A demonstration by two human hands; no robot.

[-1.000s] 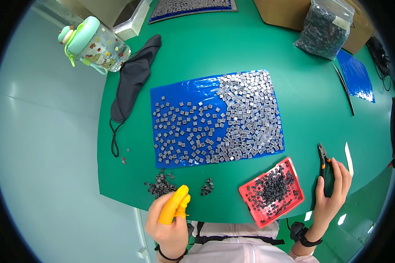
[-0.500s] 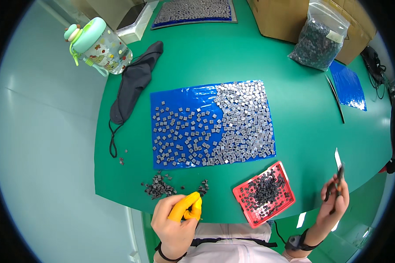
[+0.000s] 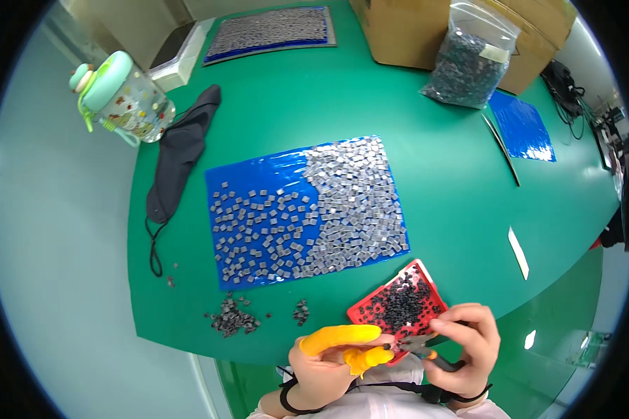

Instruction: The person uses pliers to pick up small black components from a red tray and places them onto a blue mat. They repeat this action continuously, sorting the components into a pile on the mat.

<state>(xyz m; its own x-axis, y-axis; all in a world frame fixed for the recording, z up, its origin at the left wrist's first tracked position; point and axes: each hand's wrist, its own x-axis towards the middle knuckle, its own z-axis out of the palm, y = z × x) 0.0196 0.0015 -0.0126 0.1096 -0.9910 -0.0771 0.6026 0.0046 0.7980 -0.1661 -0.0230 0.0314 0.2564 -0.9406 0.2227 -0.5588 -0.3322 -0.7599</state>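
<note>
nearest, with the blue sheet as the dial's hub and twelve facing away from the person, both hands met at five o'clock. the right hand [image 3: 472, 346] had its fingers closed around the cutters [image 3: 418, 343], jaws pointing to nine. the left hand [image 3: 325, 370], two fingers sheathed in yellow, held them narrowly apart; a tiny dark piece [image 3: 387, 346] sat by their tips and the cutters' jaws, though i could not tell which of them gripped it.

hands and cutters blocked the near end of the red tray [image 3: 356, 311], which lay between four and five and carried many loose dark bits [image 3: 404, 304]. at six lay a small heap [image 3: 300, 312], at seven a larger grey heap [image 3: 232, 320], and at eight a few crumbs [image 3: 171, 281].

the blue sheet [image 3: 279, 171] lay flat on the green bench [image 3: 454, 188], its grey squares [image 3: 360, 202] packed densely toward three and scattered toward nine. a white strip [image 3: 518, 253] lay at three, black tweezers [image 3: 501, 150] past two, touching or nearly touching a smaller blue sheet [image 3: 528, 129].

farther off, a dark cloth [image 3: 178, 153] with a cord lay at ten, the bottle [image 3: 134, 108] just beyond it. a white container [image 3: 169, 78] stood toward eleven, a covered panel [image 3: 269, 33] near twelve. at one, a filled clear bag [image 3: 470, 66] hid part of a cardboard box [image 3: 395, 38].
</note>
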